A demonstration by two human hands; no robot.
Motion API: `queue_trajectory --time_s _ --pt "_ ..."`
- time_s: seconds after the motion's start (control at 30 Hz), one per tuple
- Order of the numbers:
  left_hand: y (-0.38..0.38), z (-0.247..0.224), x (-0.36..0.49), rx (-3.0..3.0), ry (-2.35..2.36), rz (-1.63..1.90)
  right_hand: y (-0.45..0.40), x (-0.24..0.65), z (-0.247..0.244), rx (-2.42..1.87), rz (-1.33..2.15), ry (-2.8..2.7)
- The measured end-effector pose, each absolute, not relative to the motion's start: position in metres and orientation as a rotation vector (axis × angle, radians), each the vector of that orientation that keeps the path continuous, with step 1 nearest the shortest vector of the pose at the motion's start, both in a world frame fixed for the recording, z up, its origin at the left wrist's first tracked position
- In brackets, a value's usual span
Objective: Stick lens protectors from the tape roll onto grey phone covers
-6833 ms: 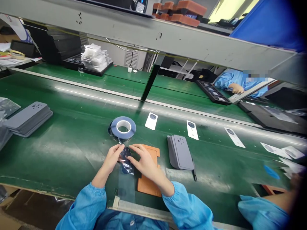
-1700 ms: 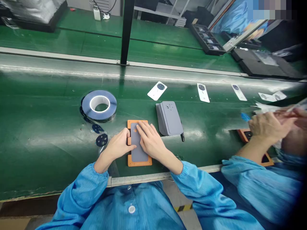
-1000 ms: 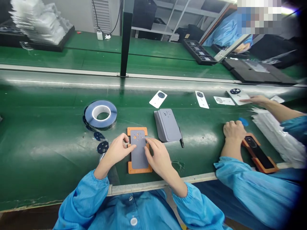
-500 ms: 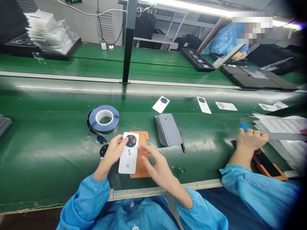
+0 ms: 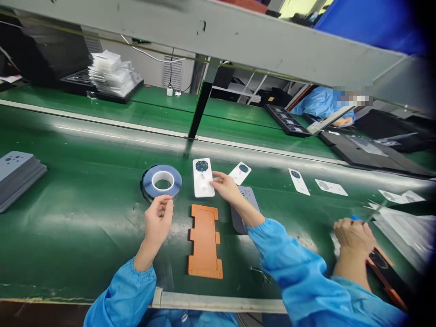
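Note:
My right hand (image 5: 225,185) pinches the right edge of a white phone back panel (image 5: 203,184) with a dark round camera patch near its top. The panel is at the far side of the orange jig (image 5: 205,243), whose surface is bare. At the near edge of a blue roll of tape (image 5: 176,179) with a white core, my left hand (image 5: 160,218) has its fingers pressed together. What they hold, if anything, is hidden. Partly under my right forearm lies a stack of grey phone-shaped plates (image 5: 250,197).
More white panels (image 5: 299,181) lie along the green belt to the right. A stack of grey plates (image 5: 17,165) stands at far left. A co-worker's hand (image 5: 354,236) is over another jig at right, near clear plastic sleeves (image 5: 402,231). A shelf beam (image 5: 170,34) crosses overhead.
My right hand has taken the white panel and carried it away from me, off the orange jig. My left hand has let go of it and moved to the tape roll. The view has tilted upward.

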State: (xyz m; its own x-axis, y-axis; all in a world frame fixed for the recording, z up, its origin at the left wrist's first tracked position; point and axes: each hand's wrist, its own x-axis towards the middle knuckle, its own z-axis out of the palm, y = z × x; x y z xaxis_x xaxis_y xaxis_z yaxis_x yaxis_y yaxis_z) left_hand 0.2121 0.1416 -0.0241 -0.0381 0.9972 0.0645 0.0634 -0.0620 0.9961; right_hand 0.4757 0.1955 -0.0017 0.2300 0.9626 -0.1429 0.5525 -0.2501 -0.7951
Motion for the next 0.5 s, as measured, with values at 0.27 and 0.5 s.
queue_trajectory --time_s 0.27,0.5 --pt "0.113 -0.027 0.161 1.551 1.897 1.138 0.246 0.495 -0.006 -2.187 0.564 -1.617" --pt "0.095 -0.045 0.148 1.201 1.396 0.769 0.188 0.461 -0.021 -2.059 0.454 -1.985"
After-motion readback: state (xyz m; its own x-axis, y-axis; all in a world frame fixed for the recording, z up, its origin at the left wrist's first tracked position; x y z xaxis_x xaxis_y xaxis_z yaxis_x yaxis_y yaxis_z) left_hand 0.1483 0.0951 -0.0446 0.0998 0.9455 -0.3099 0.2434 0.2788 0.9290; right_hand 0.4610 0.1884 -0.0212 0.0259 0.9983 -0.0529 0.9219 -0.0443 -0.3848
